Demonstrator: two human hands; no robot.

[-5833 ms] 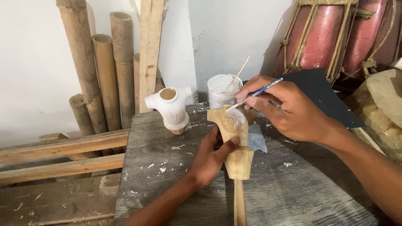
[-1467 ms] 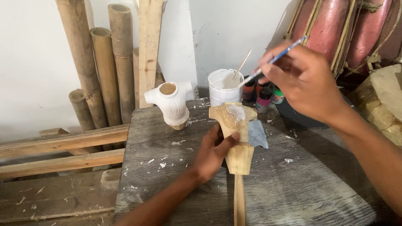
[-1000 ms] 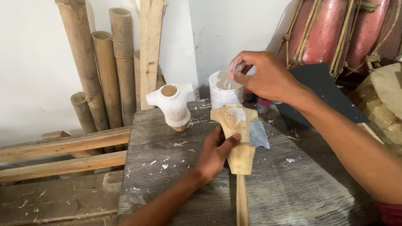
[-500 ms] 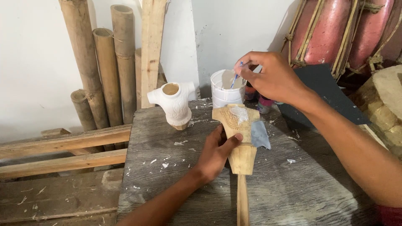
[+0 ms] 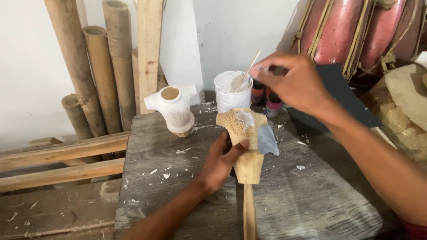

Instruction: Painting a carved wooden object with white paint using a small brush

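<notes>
right hand (image 5: 293, 82) drifted right off white cup (image 5: 231, 91) rim, pinching brush; left hand (image 5: 221, 162) clamps wooden carving (image 5: 243, 133).

A white-painted carved torso piece (image 5: 174, 109) was stood upright near the back left of the grey weathered desk (image 5: 311, 209), which was flecked all over with white paint. Bamboo poles (image 5: 95, 66) and a flat wooden plank (image 5: 149, 49) were leaned against the white wall behind it. Rough wooden beams (image 5: 62, 158) were laid low on the left. Reddish drums bound with rope (image 5: 356, 31) were stacked at top right, with a pale stone block (image 5: 402, 111) beside them.
</notes>
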